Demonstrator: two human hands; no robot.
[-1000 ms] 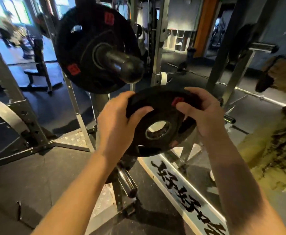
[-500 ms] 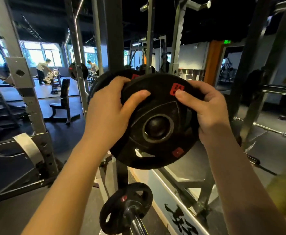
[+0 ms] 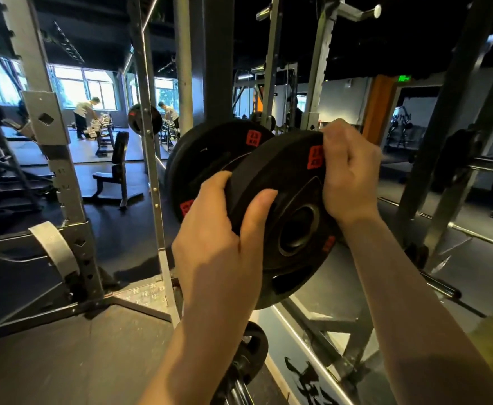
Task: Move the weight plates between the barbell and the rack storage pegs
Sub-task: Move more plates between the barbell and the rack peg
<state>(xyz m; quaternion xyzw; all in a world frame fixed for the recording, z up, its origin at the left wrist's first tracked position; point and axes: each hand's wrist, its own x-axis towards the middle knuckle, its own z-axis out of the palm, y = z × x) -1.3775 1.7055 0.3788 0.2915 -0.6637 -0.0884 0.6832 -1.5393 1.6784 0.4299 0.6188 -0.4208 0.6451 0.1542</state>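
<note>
Since half a second ago, the held weight plate (image 3: 283, 211) has turned from facing the camera to stand edge-forward and tilted, and the right hand (image 3: 349, 171) has climbed from the plate's side to its top rim. Both hands grasp this plate: the left hand (image 3: 224, 238) clamps the lower left rim, thumb across the front face and fingers hidden behind, while the right hand curls its fingers over the upper right rim, partly covering a red weight label (image 3: 315, 157). The plate's centre hole (image 3: 297, 229) shows dark; whether a peg already sits in it cannot be told.

Just behind and to the left hangs a second black plate (image 3: 210, 159), marked 2.5 KG in red, its lower right part covered by the held plate. The two look close together, but whether they touch is unclear. The storage peg carrying the rear plate is hidden. A dark rack upright (image 3: 214, 59) rises directly behind both plates.

Low in the view, between the forearms, a smaller plate (image 3: 254, 352) sits on a chrome bar (image 3: 239, 390), cut off by the bottom edge and largely masked by the left wrist. Open floor (image 3: 64, 361) lies to the left, bounded by a grey perforated upright (image 3: 64, 182). On the right, slanted grey posts (image 3: 432, 159) crowd the space near the right forearm.
</note>
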